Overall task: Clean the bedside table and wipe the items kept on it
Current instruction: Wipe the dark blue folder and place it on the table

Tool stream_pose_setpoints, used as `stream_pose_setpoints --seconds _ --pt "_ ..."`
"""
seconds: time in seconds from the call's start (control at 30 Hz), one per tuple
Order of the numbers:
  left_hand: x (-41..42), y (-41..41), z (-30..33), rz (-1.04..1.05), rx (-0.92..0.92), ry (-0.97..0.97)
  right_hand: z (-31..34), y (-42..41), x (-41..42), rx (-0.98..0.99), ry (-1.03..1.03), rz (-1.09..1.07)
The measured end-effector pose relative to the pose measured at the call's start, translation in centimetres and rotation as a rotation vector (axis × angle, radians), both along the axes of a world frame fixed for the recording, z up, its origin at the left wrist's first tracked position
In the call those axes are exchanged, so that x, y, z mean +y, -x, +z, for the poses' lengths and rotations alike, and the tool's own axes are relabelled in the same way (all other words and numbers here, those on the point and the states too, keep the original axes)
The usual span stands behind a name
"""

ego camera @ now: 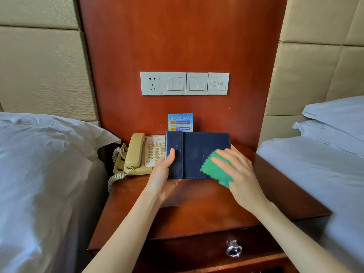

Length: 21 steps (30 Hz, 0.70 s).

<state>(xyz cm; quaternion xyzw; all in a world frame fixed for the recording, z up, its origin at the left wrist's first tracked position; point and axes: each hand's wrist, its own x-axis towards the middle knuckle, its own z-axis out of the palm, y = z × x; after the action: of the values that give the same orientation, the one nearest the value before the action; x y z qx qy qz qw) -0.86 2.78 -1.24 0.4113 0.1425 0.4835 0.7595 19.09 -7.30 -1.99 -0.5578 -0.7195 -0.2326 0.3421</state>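
A dark blue leather folder [199, 150] is held tilted up above the reddish wooden bedside table [197, 205]. My left hand [166, 170] grips its lower left edge, thumb on the front. My right hand [238, 174] presses a green cloth [213, 170] flat against the folder's lower right face. A beige corded telephone [137, 154] sits at the table's back left, partly hidden by the folder. A small blue notice card [180, 121] stands against the wall panel behind the folder.
Beds with white linen flank the table on the left [39, 174] and right [325, 164]. A row of white sockets and switches [184, 83] is on the wooden wall panel. A drawer with a metal ring pull [234, 249] is below the tabletop.
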Motion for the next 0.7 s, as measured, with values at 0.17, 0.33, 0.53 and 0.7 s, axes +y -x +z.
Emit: stream_pose_setpoints --seconds 0.17,0.33,0.53,0.7 --pt "0.1 -0.1 0.0 0.021 0.061 -0.015 1.1 -0.4 1.7 0.645 -0.083 -0.108" --pt "-0.5 -0.4 0.0 0.017 0.125 -0.079 1.7 1.6 3.3 0.369 0.001 -0.183" --pt "-0.6 0.2 0.0 0.072 0.041 -0.065 -2.3 5.2 3.1 -0.234 0.188 0.076" --pt "-0.5 0.4 0.3 0.070 -0.119 0.052 -1.1 2.4 3.4 -0.139 0.088 0.017"
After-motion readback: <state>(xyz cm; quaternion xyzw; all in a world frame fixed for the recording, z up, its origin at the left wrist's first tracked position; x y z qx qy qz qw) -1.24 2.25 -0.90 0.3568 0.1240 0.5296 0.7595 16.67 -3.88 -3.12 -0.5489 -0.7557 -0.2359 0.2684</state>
